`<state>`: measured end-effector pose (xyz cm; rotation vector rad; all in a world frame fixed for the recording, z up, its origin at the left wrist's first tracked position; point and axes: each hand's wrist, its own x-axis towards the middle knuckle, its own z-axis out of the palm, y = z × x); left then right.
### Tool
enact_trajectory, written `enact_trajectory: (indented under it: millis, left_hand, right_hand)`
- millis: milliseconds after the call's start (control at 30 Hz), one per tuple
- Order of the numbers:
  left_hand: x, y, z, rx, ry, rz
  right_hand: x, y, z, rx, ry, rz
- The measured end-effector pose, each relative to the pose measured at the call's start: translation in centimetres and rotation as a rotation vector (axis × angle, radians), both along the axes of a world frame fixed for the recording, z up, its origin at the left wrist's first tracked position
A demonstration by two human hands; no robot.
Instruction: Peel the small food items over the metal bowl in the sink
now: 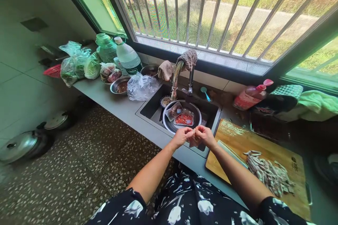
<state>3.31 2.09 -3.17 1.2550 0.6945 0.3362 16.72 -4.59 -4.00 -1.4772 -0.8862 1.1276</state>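
Observation:
My left hand and my right hand meet over the front rim of the dark sink, fingers pinched together on a small pale plastic-wrapped packet. What the packet holds is too small to tell. Just beyond my hands a round metal basin sits in the sink with two sealed food packets, one clear and one with red contents. A curved chrome tap stands behind the basin with a cloth draped over it.
A wooden cutting board at right carries a cleaver and a pile of cut strips. A pink bottle and cloths lie behind it. Bags, bowls and a water bottle crowd the counter's left. Pot lids lie on the floor.

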Motion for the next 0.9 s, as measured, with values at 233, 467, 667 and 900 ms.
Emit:
enact_trajectory:
  millis: [233, 467, 667, 900]
  left_hand:
    - [0.2, -0.3, -1.0, -0.004, -0.043, 0.088]
    - [-0.2, 0.2, -0.5, -0.141, 0.013, -0.01]
    - [0.0, 0.0, 0.1, -0.083, 0.085, -0.091]
    - [-0.4, 0.1, 0.1, 0.035, 0.159, -0.142]
  right_hand:
    - [0.5, 0.2, 0.8, -0.026, -0.028, 0.005]
    - [2.2, -0.1, 2.3, 0.209, -0.695, 0.374]
    - [1.4, 0.1, 1.8, 0.17, -0.897, 0.324]
    - [1.6, -0.1, 1.9, 0.053, -0.687, 0.379]
